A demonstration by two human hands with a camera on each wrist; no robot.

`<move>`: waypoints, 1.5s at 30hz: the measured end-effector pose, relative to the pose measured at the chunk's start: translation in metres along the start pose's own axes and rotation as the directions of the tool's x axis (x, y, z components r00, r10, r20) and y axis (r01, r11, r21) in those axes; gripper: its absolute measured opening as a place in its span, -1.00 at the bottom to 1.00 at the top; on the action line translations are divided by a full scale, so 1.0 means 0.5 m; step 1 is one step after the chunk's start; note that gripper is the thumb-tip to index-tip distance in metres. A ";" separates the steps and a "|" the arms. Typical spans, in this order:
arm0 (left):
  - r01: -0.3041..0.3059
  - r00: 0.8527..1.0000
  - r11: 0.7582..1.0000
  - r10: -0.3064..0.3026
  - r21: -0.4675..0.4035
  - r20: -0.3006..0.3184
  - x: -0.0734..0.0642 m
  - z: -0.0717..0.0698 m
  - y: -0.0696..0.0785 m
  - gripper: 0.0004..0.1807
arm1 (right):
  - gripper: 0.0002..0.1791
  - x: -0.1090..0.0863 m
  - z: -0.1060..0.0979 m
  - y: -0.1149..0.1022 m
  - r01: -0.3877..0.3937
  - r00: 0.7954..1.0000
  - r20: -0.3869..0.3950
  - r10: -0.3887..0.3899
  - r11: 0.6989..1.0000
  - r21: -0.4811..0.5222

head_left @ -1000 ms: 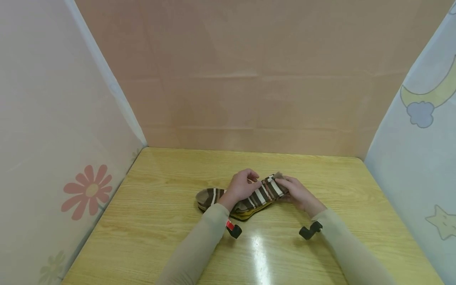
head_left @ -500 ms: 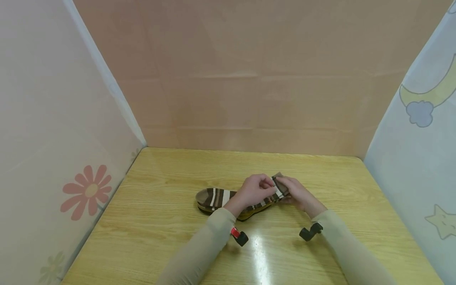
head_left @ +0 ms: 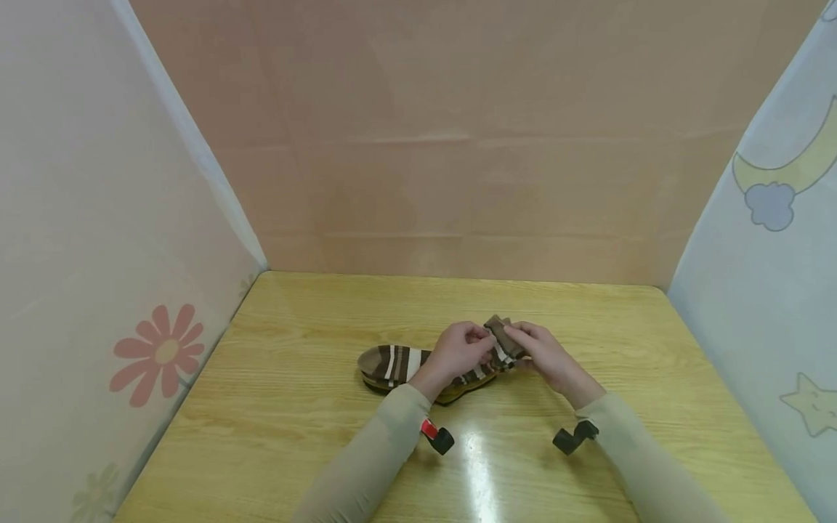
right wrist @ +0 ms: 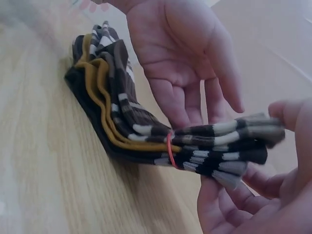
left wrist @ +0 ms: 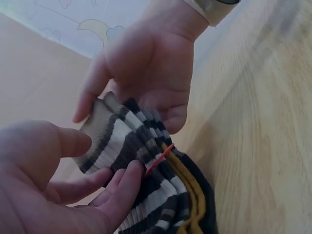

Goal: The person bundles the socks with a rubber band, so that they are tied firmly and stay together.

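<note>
A bundle of stacked socks [head_left: 418, 359], striped brown and white on top with mustard and black layers below, lies along the table. A thin red band [right wrist: 170, 148] circles it near the cuffs. My right hand [head_left: 546, 356] grips the cuff end, thumb on the upper side and fingers underneath, and the cuffs are raised. My left hand [head_left: 458, 349] is over the bundle's middle; its fingertips [left wrist: 129, 178] touch the striped sock beside the band. Its thumb stands apart from those fingers. In the head view, the left hand and wrist hide part of the bundle.
The wooden table [head_left: 294, 436] has a plain tan wall [head_left: 405, 181] behind it. A flower-printed sheet [head_left: 98, 218] borders the left side and a moon-and-star sheet [head_left: 752, 290] the right. Each wrist carries a small black camera mount [head_left: 575, 436].
My left hand has slid right along the socks toward the cuffs, then slightly back. The cuff end has bent to the left, while the right hand stays nearly in place.
</note>
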State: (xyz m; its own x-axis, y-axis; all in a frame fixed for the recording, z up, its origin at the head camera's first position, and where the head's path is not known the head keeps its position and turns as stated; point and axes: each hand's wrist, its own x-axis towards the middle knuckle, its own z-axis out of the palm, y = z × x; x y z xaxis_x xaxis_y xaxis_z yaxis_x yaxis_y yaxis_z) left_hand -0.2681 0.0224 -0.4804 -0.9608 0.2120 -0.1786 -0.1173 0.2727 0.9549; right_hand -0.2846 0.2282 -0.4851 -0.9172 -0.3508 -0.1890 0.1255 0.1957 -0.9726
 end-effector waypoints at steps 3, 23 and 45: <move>0.038 0.999 0.995 -0.036 -0.094 0.027 0.006 0.002 -0.010 -0.68 | -0.37 -0.006 0.004 -0.002 0.035 0.999 0.002 -0.035 0.999 -0.026; 0.110 0.992 0.982 -0.099 -0.156 0.082 0.005 -0.023 -0.048 -0.55 | -0.22 -0.017 0.036 -0.031 0.132 0.981 0.168 -0.100 0.973 -0.191; 0.092 0.996 0.983 -0.094 -0.157 -0.005 0.005 -0.029 -0.076 -0.29 | -0.48 -0.006 0.046 -0.025 0.213 0.965 0.209 -0.159 0.939 -0.269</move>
State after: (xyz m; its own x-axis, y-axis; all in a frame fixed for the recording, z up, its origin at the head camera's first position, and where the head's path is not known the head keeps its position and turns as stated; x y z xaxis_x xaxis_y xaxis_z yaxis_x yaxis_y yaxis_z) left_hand -0.2695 -0.0011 -0.5135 -0.9470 0.1805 -0.2658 -0.2427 0.1403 0.9599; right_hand -0.2750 0.2057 -0.4753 -0.8260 -0.5608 -0.0561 -0.1788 0.3551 -0.9176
